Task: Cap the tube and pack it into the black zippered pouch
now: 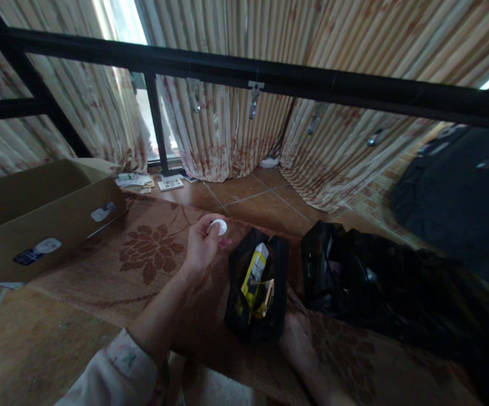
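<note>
White disc [219, 227], smooth and round-edged, is pinched between the thumb and fingers of the left hand [201, 243], at eleven o'clock from an open black pouch [250, 334]. The pouch's soft, boxy walls surround a glossy yellow packet [253, 276]. At its five o'clock the right hand [297, 338] lies against the side; whether it grips the fabric cannot be told. Beneath spreads a coarse-woven brown cloth [202, 299] with a darker flower pattern. A crumpled, shiny black bag [379, 282] lies at three o'clock, a stiff, rectangular cardboard box [71, 231] between nine and ten.
</note>
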`<state>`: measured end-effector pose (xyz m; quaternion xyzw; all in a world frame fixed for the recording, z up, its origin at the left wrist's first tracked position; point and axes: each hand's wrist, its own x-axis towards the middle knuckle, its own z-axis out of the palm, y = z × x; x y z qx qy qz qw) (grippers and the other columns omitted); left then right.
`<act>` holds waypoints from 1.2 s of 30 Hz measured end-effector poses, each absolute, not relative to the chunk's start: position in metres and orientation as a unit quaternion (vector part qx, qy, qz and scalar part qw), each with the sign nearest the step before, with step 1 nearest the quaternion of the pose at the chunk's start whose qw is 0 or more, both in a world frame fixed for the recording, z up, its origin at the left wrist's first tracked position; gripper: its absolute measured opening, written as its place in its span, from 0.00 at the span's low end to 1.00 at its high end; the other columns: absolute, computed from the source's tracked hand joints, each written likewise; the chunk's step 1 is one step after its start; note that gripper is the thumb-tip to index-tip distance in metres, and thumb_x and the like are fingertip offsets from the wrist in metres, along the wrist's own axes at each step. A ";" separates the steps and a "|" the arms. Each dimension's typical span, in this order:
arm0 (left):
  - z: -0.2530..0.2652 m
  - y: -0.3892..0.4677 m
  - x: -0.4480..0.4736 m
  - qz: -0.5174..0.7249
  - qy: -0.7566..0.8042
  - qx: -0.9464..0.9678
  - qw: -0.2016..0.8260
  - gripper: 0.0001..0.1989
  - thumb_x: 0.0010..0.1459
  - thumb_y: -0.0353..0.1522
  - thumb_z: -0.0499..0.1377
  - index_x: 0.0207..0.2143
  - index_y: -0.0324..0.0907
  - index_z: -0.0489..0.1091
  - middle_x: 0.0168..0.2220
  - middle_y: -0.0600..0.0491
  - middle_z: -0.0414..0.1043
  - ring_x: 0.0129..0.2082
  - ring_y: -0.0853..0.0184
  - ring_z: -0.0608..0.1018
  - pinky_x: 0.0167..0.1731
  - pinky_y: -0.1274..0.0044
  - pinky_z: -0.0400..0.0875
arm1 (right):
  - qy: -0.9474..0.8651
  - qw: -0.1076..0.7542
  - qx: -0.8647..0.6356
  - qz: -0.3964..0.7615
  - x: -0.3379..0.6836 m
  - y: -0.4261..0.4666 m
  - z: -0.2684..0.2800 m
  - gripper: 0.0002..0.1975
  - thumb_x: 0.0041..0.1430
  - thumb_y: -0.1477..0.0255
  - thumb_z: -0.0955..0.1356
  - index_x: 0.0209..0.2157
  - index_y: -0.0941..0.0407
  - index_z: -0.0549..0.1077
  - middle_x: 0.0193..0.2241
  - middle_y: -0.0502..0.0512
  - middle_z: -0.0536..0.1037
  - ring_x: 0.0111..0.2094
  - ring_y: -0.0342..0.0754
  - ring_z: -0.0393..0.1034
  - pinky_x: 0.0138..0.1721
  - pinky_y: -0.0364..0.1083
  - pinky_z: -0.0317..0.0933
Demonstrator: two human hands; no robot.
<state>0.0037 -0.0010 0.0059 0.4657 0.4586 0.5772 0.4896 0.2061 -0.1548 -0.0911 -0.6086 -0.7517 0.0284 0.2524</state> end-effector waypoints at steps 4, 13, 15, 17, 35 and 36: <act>0.007 -0.001 0.004 0.574 0.466 0.463 0.490 0.11 0.51 0.33 0.56 0.37 0.41 0.69 0.29 0.55 0.72 0.18 0.70 0.76 0.14 0.82 0.68 | -0.749 0.246 -0.614 0.033 0.205 -0.155 -0.089 0.23 0.55 0.80 0.62 0.52 0.55 0.71 0.47 0.59 0.78 0.47 0.54 0.72 0.51 0.52 0.66; 0.008 -0.002 0.006 0.575 0.471 0.455 0.490 0.13 0.47 0.29 0.54 0.37 0.41 0.70 0.29 0.56 0.72 0.18 0.70 0.76 0.15 0.82 0.68 | -0.754 0.249 -0.606 0.037 0.207 -0.153 -0.091 0.25 0.53 0.81 0.62 0.54 0.57 0.70 0.48 0.60 0.76 0.51 0.54 0.69 0.52 0.52 0.65; 0.007 -0.002 0.006 0.575 0.470 0.454 0.492 0.13 0.46 0.29 0.53 0.37 0.41 0.70 0.28 0.56 0.72 0.18 0.70 0.77 0.15 0.82 0.67 | -0.755 0.252 -0.604 0.035 0.207 -0.154 -0.090 0.25 0.54 0.80 0.63 0.54 0.57 0.70 0.48 0.60 0.76 0.51 0.55 0.69 0.52 0.52 0.65; 0.007 -0.002 0.006 0.574 0.471 0.456 0.491 0.14 0.46 0.29 0.53 0.37 0.41 0.70 0.28 0.56 0.71 0.19 0.69 0.77 0.15 0.82 0.67 | -0.755 0.253 -0.604 0.036 0.206 -0.154 -0.090 0.23 0.54 0.80 0.63 0.53 0.57 0.71 0.48 0.60 0.77 0.51 0.54 0.69 0.52 0.52 0.65; 0.002 0.001 0.006 0.563 0.485 0.468 0.479 0.12 0.45 0.29 0.57 0.36 0.41 0.70 0.27 0.57 0.71 0.19 0.69 0.77 0.16 0.82 0.67 | -0.749 0.266 -0.605 0.043 0.204 -0.154 -0.089 0.22 0.55 0.81 0.61 0.51 0.57 0.72 0.46 0.60 0.77 0.47 0.52 0.71 0.51 0.50 0.66; 0.002 0.001 0.006 0.563 0.483 0.467 0.481 0.12 0.45 0.30 0.58 0.36 0.41 0.70 0.27 0.57 0.71 0.19 0.69 0.77 0.16 0.82 0.67 | -0.749 0.263 -0.607 0.043 0.204 -0.155 -0.089 0.22 0.54 0.81 0.62 0.51 0.57 0.72 0.46 0.60 0.77 0.47 0.52 0.71 0.51 0.50 0.66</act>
